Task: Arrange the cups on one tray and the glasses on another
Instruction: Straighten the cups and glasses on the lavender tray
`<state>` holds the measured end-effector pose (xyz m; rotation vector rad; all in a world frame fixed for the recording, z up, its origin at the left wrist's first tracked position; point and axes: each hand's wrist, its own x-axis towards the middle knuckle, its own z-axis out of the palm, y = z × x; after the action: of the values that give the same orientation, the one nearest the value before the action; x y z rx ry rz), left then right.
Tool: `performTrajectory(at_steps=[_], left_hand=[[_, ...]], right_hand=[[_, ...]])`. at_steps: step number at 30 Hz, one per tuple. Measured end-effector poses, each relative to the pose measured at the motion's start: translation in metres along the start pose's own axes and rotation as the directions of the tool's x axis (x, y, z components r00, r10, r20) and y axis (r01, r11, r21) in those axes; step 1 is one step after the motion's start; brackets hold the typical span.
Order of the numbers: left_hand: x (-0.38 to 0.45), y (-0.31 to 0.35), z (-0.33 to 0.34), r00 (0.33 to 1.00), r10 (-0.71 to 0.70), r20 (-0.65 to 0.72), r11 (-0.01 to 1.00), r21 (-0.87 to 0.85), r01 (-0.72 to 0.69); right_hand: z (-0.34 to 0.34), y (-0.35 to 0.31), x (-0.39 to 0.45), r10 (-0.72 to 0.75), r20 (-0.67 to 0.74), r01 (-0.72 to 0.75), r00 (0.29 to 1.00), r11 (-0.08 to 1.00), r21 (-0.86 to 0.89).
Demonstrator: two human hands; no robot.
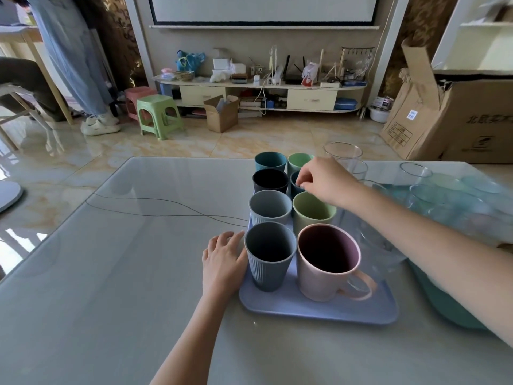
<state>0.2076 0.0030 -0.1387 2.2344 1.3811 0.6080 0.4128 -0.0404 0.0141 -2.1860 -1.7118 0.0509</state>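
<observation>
My left hand (224, 257) lay flat on the desk (116, 268), fingers straight and relaxed, their tips against the left edge of the blue tray (319, 309) and just beside the ribbed grey cup (269, 255). My right hand (323, 180) reached across the tray from the right, fingers curled down and pinching the rim of the dark teal cup (294, 182) in the second row from the far end. The cups stood upright in two columns on the blue tray: a teal cup (270, 162) and a green cup (298, 162) farthest off, then a black cup (270, 182) beside the one I held, then a light grey cup (269, 207) and a second green cup (313, 211), and nearest me the ribbed grey cup with a pink mug (329, 259), its handle pointing right. The glasses (344, 155) stood to the right, some on the teal tray (449, 304) under my right forearm; I could not tell whether all of them were on it. A thin cable (155, 201) curved across the desk to the left of the tray.
</observation>
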Motion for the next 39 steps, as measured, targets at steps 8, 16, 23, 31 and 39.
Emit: performTrajectory(at_steps=[8, 16, 23, 31, 39], left_hand=[[-0.001, 0.002, -0.002, 1.0, -0.011, 0.016, 1.0, 0.018, 0.011], [-0.001, 0.002, -0.003, 1.0, -0.003, 0.016, 1.0, 0.007, 0.003], [-0.003, 0.0, -0.004, 0.999, 0.003, 0.053, 0.999, 0.038, -0.005], [-0.025, -0.003, -0.009, 0.995, 0.009, 0.098, 0.999, 0.036, -0.012], [-0.059, -0.008, -0.013, 0.996, 0.004, 0.088, 0.999, 0.036, -0.007]], right_hand=[[-0.011, -0.005, -0.059, -0.05, 0.157, 0.053, 0.986, 0.998, -0.021], [-0.025, -0.01, -0.089, -0.082, 0.055, 0.081, 0.995, 0.996, 0.023], [-0.038, 0.008, -0.112, -0.036, -0.154, 0.06, 0.987, 0.987, 0.15], [-0.042, 0.091, -0.168, 0.595, 0.141, -0.594, 0.791, 0.803, -0.057], [0.034, 0.087, -0.199, 0.602, 0.413, -0.522, 0.683, 0.798, -0.301]])
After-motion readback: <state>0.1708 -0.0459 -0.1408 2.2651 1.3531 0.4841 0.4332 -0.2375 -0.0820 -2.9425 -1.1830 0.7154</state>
